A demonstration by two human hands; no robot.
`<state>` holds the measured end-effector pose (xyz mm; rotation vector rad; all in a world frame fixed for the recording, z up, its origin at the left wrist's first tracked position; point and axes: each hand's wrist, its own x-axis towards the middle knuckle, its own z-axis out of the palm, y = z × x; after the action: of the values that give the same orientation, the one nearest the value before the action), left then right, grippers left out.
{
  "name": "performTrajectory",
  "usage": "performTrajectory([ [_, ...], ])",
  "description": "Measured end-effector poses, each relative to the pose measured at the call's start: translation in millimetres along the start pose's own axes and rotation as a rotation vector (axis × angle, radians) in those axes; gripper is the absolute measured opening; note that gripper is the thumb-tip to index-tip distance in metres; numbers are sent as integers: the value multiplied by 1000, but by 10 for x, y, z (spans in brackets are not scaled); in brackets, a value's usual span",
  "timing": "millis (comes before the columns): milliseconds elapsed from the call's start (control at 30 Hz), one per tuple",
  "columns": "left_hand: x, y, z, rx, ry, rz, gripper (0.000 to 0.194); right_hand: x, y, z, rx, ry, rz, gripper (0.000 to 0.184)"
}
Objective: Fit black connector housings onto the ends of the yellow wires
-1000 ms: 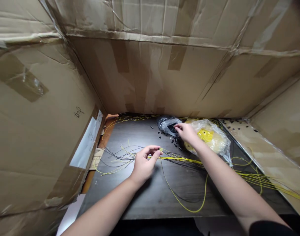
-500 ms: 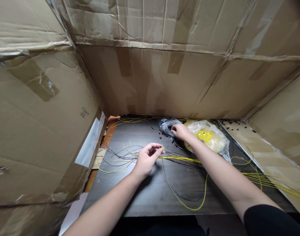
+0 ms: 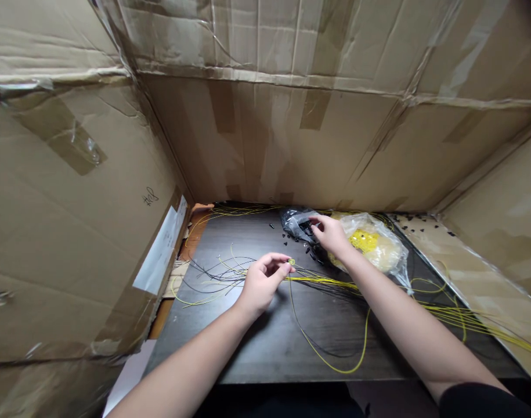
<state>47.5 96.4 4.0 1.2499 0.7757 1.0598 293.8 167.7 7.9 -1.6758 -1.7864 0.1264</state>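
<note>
1. Dark tabletop (image 3: 248,363) ends at 6 o'clock, counting from the left hand (image 3: 262,284); its near stretch gives both forearms room.
2. That hand pinches a small yellow piece (image 3: 292,262), probably raised to keep it off the wire bundle (image 3: 321,281); a wire (image 3: 344,372) loops at 4 to 5 o'clock.
3. Right hand (image 3: 332,235), 2 o'clock, bends its fingers at the dark bag's mouth; whether they grip anything, I cannot tell.
4. Dark bag (image 3: 293,219), 1 o'clock, presumably sits there for reach; clear bag (image 3: 391,249), between 2 and 3, crowds that wrist.
5. Cardboard wall (image 3: 265,151) blocks 12 o'clock.
</note>
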Motion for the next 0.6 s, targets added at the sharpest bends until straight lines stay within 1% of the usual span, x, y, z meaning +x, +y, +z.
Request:
performTrajectory([
  [67,-9,5,9,-18,-2,-6,30,-172,-169,-79,67,33,-41,26],
  [133,-22,16,20,-29,-13,-11,31,-404,-369,-137,144,57,-79,24],
  [200,-34,30,31,-34,-31,-13,32,-652,-560,-165,346,104,-116,20],
  [300,-51,47,46,-22,-38,4,29,-946,-747,-163,456,165,-158,15],
  [400,-66,55,54,25,-38,50,25,-1084,-799,-141,516,215,-224,20],
  [500,-83,50,59,89,-43,99,23,-1125,-795,-126,554,256,-281,22],
  [600,-104,37,72,144,-43,137,22,-1148,-811,-117,572,272,-296,22],
])
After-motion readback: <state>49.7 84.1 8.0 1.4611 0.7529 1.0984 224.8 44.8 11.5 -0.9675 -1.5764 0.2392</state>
